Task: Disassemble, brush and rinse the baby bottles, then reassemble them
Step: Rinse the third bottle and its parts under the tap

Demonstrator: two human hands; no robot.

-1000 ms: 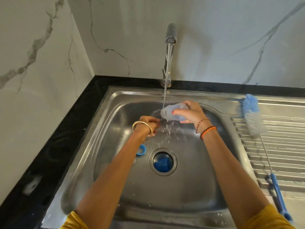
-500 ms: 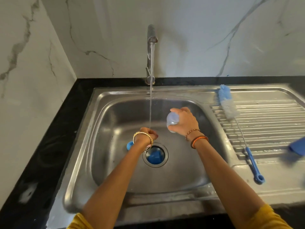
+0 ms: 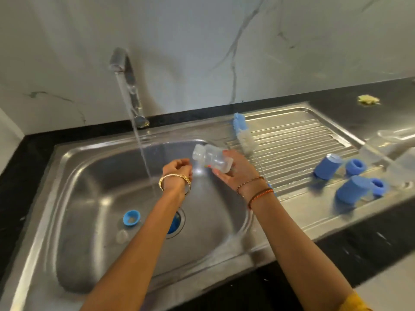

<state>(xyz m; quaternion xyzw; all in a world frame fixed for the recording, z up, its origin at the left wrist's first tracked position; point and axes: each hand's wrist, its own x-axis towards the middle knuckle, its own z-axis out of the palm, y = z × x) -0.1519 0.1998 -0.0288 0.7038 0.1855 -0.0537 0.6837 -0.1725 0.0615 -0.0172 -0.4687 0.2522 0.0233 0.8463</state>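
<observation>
over the sink's right side, the right hand (image 3: pixel 233 170) grips the clear bottle body (image 3: pixel 211 159) round its base end, tilted, mouth toward the running tap (image 3: pixel 125 70). wet, thin plastic like this is probably light, a bit springy and slippery, so the waisted middle looks the safest hold. the left hand (image 3: pixel 177 173) is loosely curled and seems to hold nothing. a blue ring (image 3: pixel 131 218) lies in the steel basin (image 3: pixel 89 176); brush (image 3: pixel 243 136) and blue caps (image 3: pixel 327 169) sit on the ribbed drainboard (image 3: pixel 303 140), by black counter and marble wall.
</observation>
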